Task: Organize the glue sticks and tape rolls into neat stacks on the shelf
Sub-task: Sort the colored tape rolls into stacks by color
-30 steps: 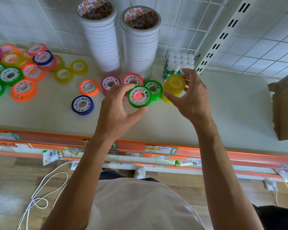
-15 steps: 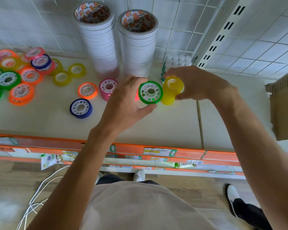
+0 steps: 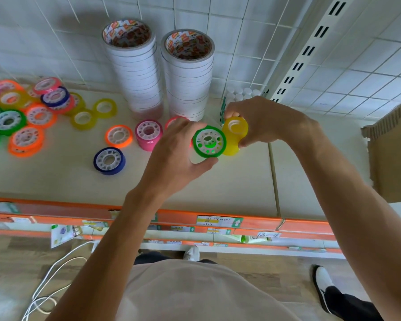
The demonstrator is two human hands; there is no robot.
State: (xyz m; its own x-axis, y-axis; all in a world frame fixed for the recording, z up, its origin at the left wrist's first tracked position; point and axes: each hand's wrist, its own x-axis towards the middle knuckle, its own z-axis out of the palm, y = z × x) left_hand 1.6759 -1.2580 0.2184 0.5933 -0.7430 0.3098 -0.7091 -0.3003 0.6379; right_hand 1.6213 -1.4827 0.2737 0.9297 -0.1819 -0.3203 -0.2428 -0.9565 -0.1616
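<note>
left hand has swung its green tape stack right up against the yellow tape stack gripped by right hand, mid-shelf near the back edge, so they're lining up side by side now

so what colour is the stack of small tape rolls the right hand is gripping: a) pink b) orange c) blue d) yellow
d: the right hand curls its fingers round a stack of translucent yellow tape rolls, right beside the green plastic tape roll in the left hand.
</note>
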